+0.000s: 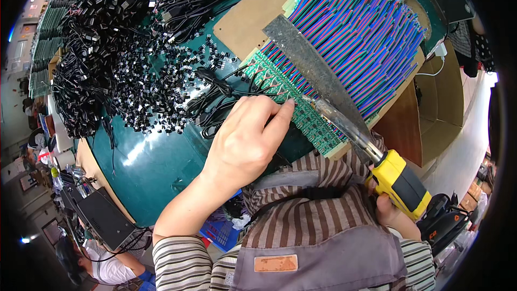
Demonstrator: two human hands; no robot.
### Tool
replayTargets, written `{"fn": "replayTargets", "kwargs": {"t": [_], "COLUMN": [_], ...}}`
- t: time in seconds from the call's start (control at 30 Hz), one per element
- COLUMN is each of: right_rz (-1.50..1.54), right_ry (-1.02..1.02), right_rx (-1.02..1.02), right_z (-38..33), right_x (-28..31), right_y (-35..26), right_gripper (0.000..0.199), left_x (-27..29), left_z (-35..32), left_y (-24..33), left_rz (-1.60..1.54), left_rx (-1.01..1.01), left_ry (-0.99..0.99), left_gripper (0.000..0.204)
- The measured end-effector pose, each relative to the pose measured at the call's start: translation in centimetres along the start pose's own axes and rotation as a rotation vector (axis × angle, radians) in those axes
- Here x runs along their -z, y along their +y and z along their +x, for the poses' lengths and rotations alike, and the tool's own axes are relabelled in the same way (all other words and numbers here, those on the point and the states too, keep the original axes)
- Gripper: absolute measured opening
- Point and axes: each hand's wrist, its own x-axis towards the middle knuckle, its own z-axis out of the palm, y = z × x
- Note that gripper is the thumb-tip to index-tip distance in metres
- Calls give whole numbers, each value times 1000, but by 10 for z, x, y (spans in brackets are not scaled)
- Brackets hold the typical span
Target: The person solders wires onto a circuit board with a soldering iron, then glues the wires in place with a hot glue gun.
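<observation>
My left hand (246, 137) pinches a thin black wire (237, 92) against the edge of a row of small green circuit boards (293, 102). My right hand (390, 210) grips the yellow and black handle of a soldering iron (401, 180); its metal barrel (344, 121) points at the boards just right of my left fingertips. Red, blue and green wire bundles (358, 27) run from the boards, held down by a grey metal bar (307, 56).
A heap of black cables and small black connectors (124, 59) covers the green table (140, 167) at left. A brown cardboard sheet (250, 16) lies under the boards. A black box (102, 215) sits below the table edge. Another person (107, 264) is at lower left.
</observation>
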Motion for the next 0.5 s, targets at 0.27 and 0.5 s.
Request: {"fn": "replayTargets", "kwargs": {"t": [0.27,0.5], "right_rz": [-59,-39], "right_ry": [-41,0], "right_rx": [89,83], "right_z": [5,8], "right_x": [0,-6], "right_y": [2,-1], "right_gripper": [30,32], "left_x": [4,7], "left_z": [0,2], "left_y": [10,11], "left_rz": [77,127], "left_rx": [14,-23], "left_ry": [-94,-152], "left_gripper": [31,32]}}
